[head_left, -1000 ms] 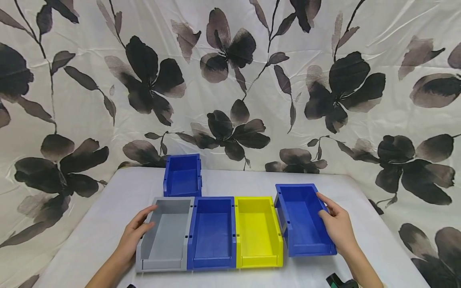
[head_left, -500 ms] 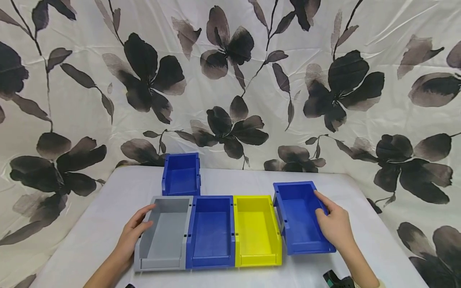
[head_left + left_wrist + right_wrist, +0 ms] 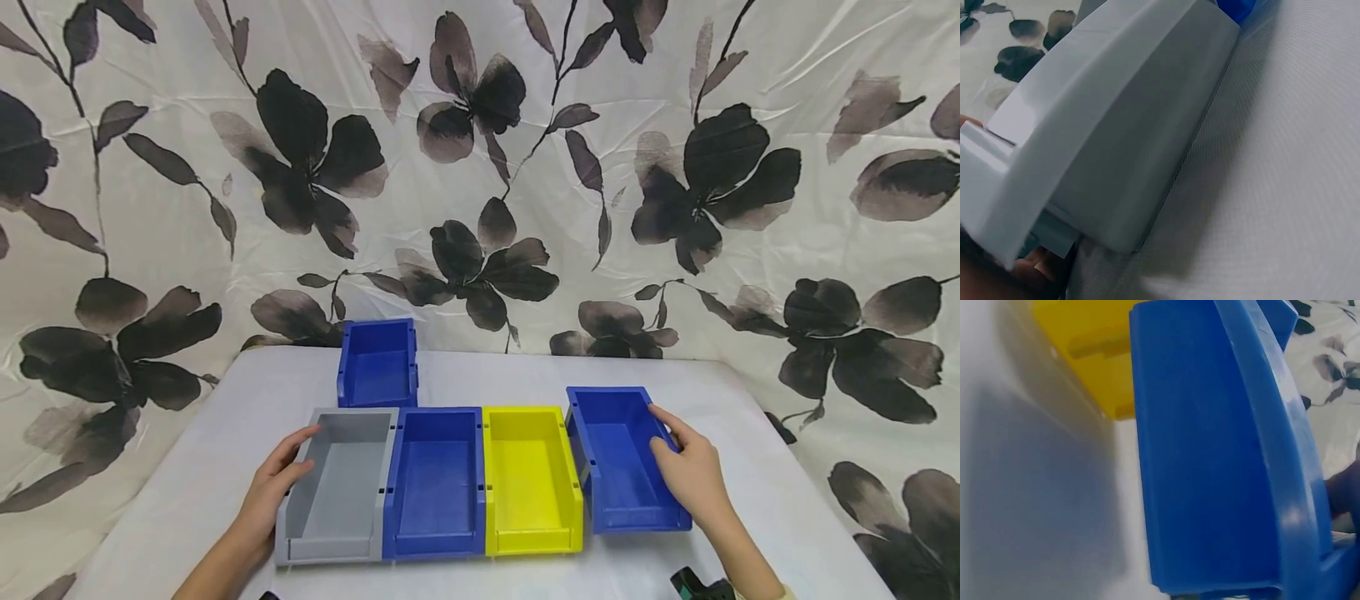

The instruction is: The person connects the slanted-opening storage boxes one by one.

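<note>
My left hand grips the left wall of a grey plastic storage bin, thumb over its rim. Right of it, in a row, stand a blue bin and a yellow bin. At the right, my right hand holds another blue bin by its right wall. That bin leans slightly, and its left side is right by the yellow bin. In the right wrist view its underside shows over the table, with a shadow below. The left wrist view shows the grey bin's outer side.
One more blue bin stands behind the grey and blue bins, near the back edge. A white cloth covers the table. A flower-patterned curtain hangs behind it.
The right hand has brought its blue bin slightly left and a little nearer. The row of bins has shifted a touch left, with the left hand still on the grey one.
</note>
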